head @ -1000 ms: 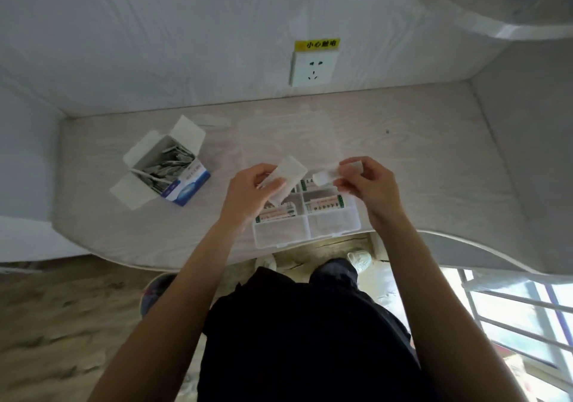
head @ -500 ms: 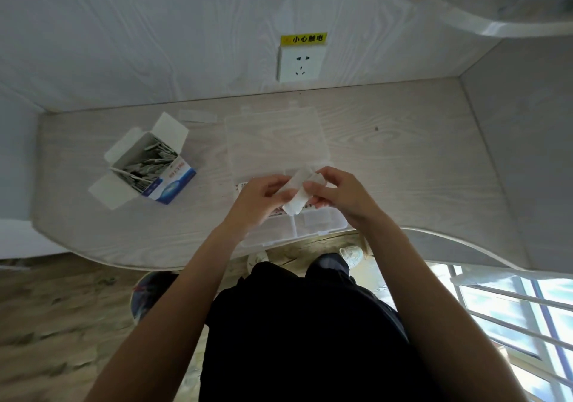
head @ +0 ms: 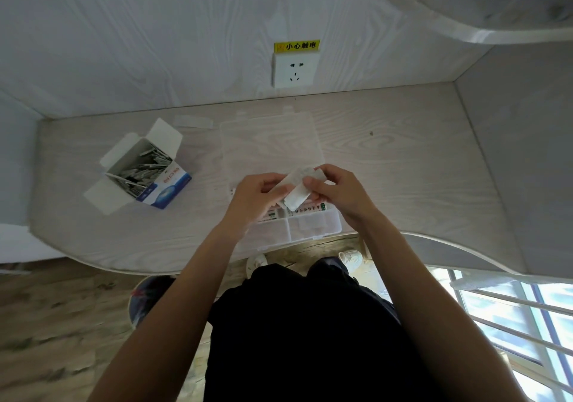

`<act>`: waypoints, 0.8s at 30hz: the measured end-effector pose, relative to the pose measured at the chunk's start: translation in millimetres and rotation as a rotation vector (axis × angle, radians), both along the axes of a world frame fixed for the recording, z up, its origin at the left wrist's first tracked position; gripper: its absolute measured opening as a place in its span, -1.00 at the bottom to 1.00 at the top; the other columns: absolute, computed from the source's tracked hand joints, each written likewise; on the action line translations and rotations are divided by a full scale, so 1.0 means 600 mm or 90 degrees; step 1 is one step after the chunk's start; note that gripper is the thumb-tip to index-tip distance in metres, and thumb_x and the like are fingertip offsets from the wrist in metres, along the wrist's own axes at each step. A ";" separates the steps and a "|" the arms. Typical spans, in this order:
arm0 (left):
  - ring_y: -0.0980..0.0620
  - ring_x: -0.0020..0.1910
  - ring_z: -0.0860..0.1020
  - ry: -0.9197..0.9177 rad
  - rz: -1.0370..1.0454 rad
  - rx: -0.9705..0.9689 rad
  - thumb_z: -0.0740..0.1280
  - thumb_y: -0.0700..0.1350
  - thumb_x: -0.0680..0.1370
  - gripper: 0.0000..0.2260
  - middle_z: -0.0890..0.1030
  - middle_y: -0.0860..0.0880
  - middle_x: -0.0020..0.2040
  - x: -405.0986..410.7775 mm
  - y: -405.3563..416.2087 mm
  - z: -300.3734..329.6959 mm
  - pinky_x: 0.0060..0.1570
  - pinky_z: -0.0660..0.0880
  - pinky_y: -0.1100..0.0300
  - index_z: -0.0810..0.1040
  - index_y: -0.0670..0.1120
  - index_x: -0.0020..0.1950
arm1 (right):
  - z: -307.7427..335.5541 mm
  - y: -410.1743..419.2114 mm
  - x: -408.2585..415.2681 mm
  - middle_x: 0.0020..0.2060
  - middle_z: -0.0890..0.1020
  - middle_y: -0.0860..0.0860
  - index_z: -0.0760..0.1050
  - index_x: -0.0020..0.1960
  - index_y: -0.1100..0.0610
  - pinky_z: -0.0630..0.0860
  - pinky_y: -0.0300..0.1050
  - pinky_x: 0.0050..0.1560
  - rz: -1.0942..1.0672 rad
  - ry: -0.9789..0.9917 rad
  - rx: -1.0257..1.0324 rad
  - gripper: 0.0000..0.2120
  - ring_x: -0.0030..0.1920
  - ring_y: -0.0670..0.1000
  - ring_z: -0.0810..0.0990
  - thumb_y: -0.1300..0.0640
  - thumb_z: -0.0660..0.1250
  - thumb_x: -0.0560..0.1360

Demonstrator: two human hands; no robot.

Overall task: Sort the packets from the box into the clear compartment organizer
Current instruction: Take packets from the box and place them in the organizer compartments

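Pale wood-grain table [head: 403,165] against a wall with a socket [head: 295,69]. Two white packets [head: 296,192] held together above the clear compartment organizer [head: 310,231]: left hand [head: 257,198] pinches one end, right hand [head: 339,193] pinches the other, probably squaring them before dropping into a cell. Organizer sits at near edge, lid [head: 269,144] flipped back flat; some cells already hold printed packets. Open box [head: 145,169], flaps spread, well left, still stocked. Sorting appears partway done.
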State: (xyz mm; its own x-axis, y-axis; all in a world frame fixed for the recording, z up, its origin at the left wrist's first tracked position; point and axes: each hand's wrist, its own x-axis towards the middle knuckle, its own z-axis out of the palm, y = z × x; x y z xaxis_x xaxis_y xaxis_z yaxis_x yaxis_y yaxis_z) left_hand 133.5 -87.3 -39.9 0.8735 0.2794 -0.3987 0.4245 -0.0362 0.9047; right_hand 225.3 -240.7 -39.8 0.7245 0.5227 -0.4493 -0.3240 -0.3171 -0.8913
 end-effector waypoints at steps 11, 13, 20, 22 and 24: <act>-0.07 -0.20 0.60 -0.234 -0.204 0.646 0.35 -0.24 0.50 -0.78 0.66 -0.07 -0.08 0.036 -0.029 -0.034 -0.20 0.47 0.16 0.60 -0.13 0.14 | -0.005 -0.006 0.036 -0.15 0.64 0.11 0.55 0.01 0.26 0.58 -0.15 -0.01 -0.018 0.025 0.003 -0.80 -0.17 0.02 0.63 0.13 0.37 0.48; -0.09 -0.15 0.60 -0.283 -0.224 0.692 0.41 -0.22 0.45 -0.77 0.66 -0.09 -0.06 0.044 -0.031 -0.052 -0.13 0.50 0.10 0.61 -0.16 0.10 | -0.017 -0.014 0.047 -0.15 0.66 0.06 0.58 -0.09 0.18 0.57 -0.14 0.04 0.010 -0.059 -0.073 -0.90 -0.14 0.00 0.65 0.19 0.44 0.42; -0.12 0.22 0.43 -0.127 -0.138 0.643 0.42 0.05 0.42 -0.70 0.52 -0.05 0.24 0.030 -0.010 -0.088 0.15 0.37 -0.02 0.60 -0.04 0.10 | -0.056 -0.012 0.040 -0.03 0.54 -0.02 0.55 0.09 0.07 0.53 -0.16 0.02 0.028 -0.274 -0.213 -0.73 -0.06 -0.01 0.56 0.21 0.45 0.41; -0.12 0.23 0.42 -0.107 -0.119 0.624 0.43 0.04 0.43 -0.72 0.52 -0.04 0.24 0.029 -0.005 -0.090 0.15 0.35 0.00 0.60 -0.03 0.10 | -0.058 -0.006 0.037 -0.02 0.52 0.01 0.57 0.07 0.12 0.50 -0.29 -0.05 0.006 -0.312 -0.224 -0.77 -0.09 -0.03 0.52 0.20 0.44 0.42; -0.10 0.26 0.38 -0.091 -0.132 0.612 0.41 0.04 0.45 -0.70 0.50 -0.03 0.26 0.031 -0.002 -0.092 0.17 0.32 0.02 0.58 -0.01 0.15 | -0.058 -0.002 0.036 -0.02 0.53 0.00 0.56 0.03 0.15 0.42 -0.44 -0.17 0.000 -0.318 -0.232 -0.80 -0.18 -0.08 0.48 0.19 0.44 0.43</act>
State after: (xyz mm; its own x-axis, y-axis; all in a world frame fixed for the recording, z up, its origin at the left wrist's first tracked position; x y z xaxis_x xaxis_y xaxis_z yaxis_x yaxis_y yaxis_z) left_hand 151.9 -88.7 -94.9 0.9638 0.2650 0.0300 0.2161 -0.8419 0.4944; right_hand 246.8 -241.6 -74.8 0.8937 0.3988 -0.2054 0.1042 -0.6299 -0.7697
